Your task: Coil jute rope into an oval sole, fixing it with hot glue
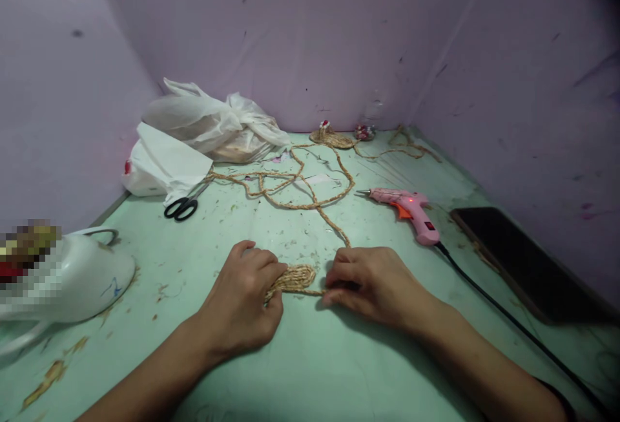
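Between my hands lies a flat oval coil of braided jute rope (pixel 299 276), its left end covered by my fingers. My left hand (pixel 249 296) is closed on that coil, thumb at the near edge. A strand runs from the coil's near side to my right hand (pixel 365 283), which pinches the rope between thumb and fingers. Beyond the right hand the loose jute rope (pixel 332 225) leads away and loops across the table. To the right rests a pink hot glue gun (pixel 404 205) with an orange trigger and a lit red light, its nozzle pointing left.
Black-handled scissors (pixel 181 207) lie partly under white paper (pixel 177 157) beside a plastic bag (pixel 217 121). A finished-looking woven jute piece (pixel 332 139) sits near the back wall. At left is a white mug-like vessel (pixel 92 276); at right, a dark phone (pixel 523 257) and the gun's cord (pixel 508 315).
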The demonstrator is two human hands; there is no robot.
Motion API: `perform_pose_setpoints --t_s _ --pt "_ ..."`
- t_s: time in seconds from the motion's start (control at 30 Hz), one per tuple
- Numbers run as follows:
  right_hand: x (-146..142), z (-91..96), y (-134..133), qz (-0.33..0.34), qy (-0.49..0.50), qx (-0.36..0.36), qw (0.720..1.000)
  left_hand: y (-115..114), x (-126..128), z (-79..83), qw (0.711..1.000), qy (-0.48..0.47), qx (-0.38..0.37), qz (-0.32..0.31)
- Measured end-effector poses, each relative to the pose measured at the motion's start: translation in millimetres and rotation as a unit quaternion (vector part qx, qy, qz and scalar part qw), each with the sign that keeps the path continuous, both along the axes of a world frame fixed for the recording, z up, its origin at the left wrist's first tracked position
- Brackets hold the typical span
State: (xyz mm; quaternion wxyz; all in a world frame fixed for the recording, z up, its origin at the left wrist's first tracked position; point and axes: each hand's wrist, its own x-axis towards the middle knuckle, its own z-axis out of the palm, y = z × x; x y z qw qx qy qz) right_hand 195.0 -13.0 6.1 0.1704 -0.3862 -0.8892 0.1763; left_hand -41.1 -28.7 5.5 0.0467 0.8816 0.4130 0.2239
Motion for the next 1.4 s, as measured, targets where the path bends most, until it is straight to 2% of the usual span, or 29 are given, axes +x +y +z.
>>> perform_pose_setpoints --t_s 0.57,0.73,1.13,1.4 --pt "-3.7 2.1 2.6 -0.052 -0.068 0.043 0.995 1.5 -1.1 0.7 0.999 -0.007 -0.038 -0.019" --pt "-5.0 2.1 6.0 -0.043 -0.083 0.05 0.994 1.9 -0.6 0.7 0.999 -0.004 -0.043 -0.027" --pt "-7.0 -9.0 14.5 -0.015 -0.033 0.089 0.995 7.2 0.6 3.0 0.997 0.009 -0.055 -0.046" --pt "-6.9 -14.0 22.8 -0.033 -0.011 0.144 0.989 8.2 2.9 11.4 0.993 0.033 -0.1 -0.047"
